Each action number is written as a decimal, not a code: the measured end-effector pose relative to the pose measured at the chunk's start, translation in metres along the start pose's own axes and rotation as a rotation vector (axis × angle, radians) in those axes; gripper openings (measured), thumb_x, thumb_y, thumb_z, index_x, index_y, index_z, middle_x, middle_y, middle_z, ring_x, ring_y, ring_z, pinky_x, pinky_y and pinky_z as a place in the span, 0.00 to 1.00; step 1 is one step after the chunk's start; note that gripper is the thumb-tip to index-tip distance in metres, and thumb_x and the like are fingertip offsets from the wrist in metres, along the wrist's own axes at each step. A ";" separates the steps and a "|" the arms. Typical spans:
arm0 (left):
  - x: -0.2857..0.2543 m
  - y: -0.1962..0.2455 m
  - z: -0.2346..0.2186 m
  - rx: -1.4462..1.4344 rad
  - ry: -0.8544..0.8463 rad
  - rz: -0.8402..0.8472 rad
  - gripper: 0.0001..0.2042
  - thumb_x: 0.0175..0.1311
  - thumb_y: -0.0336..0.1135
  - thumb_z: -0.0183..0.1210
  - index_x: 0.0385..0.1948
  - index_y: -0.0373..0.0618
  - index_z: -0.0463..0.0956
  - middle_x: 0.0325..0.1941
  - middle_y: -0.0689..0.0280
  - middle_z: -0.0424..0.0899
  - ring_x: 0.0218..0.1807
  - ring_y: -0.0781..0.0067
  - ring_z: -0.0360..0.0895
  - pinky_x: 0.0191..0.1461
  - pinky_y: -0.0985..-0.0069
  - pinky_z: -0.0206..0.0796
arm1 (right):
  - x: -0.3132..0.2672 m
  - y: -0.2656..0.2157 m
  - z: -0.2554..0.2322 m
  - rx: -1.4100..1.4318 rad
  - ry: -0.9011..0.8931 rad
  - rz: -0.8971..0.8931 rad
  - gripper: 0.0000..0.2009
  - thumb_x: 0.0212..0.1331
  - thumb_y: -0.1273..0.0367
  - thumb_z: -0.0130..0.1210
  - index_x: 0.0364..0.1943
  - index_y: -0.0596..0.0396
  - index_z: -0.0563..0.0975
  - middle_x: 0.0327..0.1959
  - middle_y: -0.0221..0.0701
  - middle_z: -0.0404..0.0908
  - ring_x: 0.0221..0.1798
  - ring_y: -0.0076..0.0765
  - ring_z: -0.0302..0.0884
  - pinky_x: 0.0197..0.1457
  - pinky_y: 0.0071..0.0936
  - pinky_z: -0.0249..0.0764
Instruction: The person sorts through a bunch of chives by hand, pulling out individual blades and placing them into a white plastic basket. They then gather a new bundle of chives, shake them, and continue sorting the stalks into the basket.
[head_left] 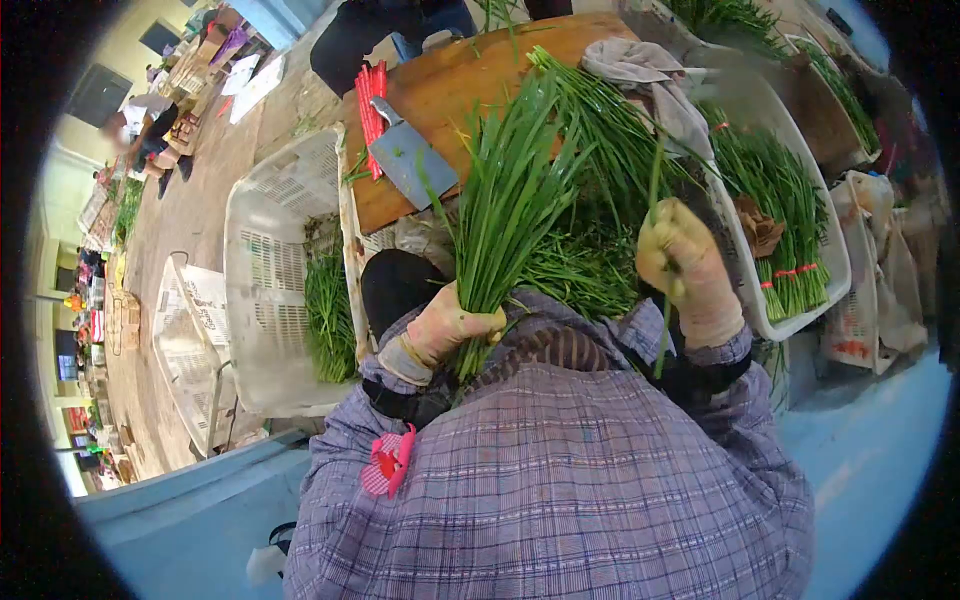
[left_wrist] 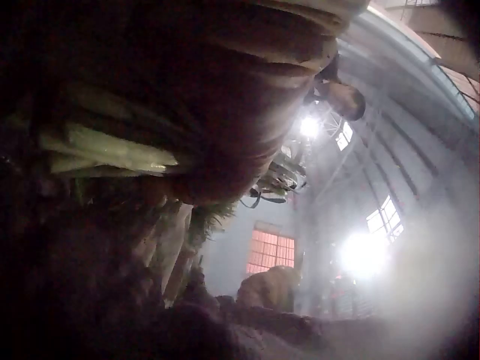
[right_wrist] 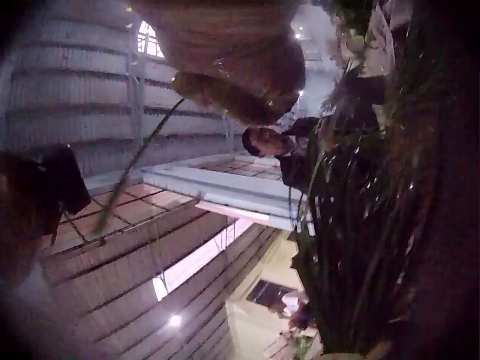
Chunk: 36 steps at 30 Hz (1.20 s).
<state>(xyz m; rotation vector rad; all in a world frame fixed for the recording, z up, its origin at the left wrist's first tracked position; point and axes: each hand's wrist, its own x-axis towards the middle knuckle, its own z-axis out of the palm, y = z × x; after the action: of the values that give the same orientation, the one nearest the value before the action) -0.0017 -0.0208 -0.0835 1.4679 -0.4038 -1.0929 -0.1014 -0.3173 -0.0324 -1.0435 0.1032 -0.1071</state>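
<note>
In the head view the gloved left hand (head_left: 440, 328) grips a bunch of long green stalks (head_left: 510, 195) near its lower end, the leaves fanning upward. The gloved right hand (head_left: 690, 265), at the right, pinches a single green stalk (head_left: 656, 175) that runs above and below the fist. Between and beyond the hands lies a heap of loose greens (head_left: 585, 260). The left wrist view is dark, with pale stalk ends (left_wrist: 112, 150) beside the gloved hand (left_wrist: 240, 97). In the right wrist view, a thin stalk (right_wrist: 142, 154) sticks out from the gloved fingers (right_wrist: 225, 96).
A wooden board (head_left: 440, 85) holds a wide-bladed cleaver (head_left: 412, 160) and red strips (head_left: 370, 115). White crates stand left (head_left: 285, 385) and right (head_left: 838, 285), the right one holding banded bundles (head_left: 795, 270). A grey cloth (head_left: 630, 62) hangs at the board's corner. Other people are farther off.
</note>
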 end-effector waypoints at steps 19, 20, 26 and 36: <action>0.001 -0.003 0.018 0.147 0.182 0.254 0.27 0.46 0.23 0.58 0.54 0.35 0.67 0.51 0.64 0.77 0.51 0.75 0.73 0.57 0.78 0.64 | 0.083 0.004 0.066 -1.098 -0.056 -0.166 0.18 0.55 0.55 0.59 0.36 0.57 0.81 0.30 0.42 0.82 0.35 0.45 0.80 0.41 0.36 0.73; 0.001 -0.006 0.014 0.113 0.157 0.259 0.28 0.46 0.23 0.57 0.55 0.35 0.67 0.51 0.65 0.78 0.51 0.76 0.73 0.57 0.78 0.64 | 0.078 0.005 0.063 -0.905 -0.053 -0.055 0.15 0.57 0.59 0.60 0.36 0.58 0.80 0.27 0.36 0.81 0.27 0.32 0.77 0.33 0.29 0.72; 0.007 -0.012 0.008 0.202 0.153 0.267 0.29 0.45 0.25 0.59 0.55 0.35 0.67 0.51 0.64 0.78 0.50 0.75 0.73 0.57 0.78 0.64 | 0.058 0.013 0.053 -0.479 -0.001 -0.017 0.10 0.60 0.64 0.60 0.34 0.58 0.81 0.28 0.25 0.80 0.19 0.18 0.68 0.23 0.16 0.65; 0.004 -0.006 0.011 0.252 0.144 0.219 0.27 0.45 0.27 0.62 0.53 0.36 0.69 0.47 0.66 0.79 0.46 0.76 0.73 0.53 0.77 0.66 | 0.051 0.009 0.049 -0.434 -0.006 -0.055 0.07 0.59 0.65 0.61 0.33 0.53 0.83 0.29 0.23 0.81 0.18 0.16 0.65 0.23 0.14 0.61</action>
<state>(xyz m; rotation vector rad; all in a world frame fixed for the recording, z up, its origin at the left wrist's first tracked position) -0.0107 -0.0288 -0.0892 1.6678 -0.6016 -0.7774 -0.0444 -0.2780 -0.0177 -1.4802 0.0941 -0.1346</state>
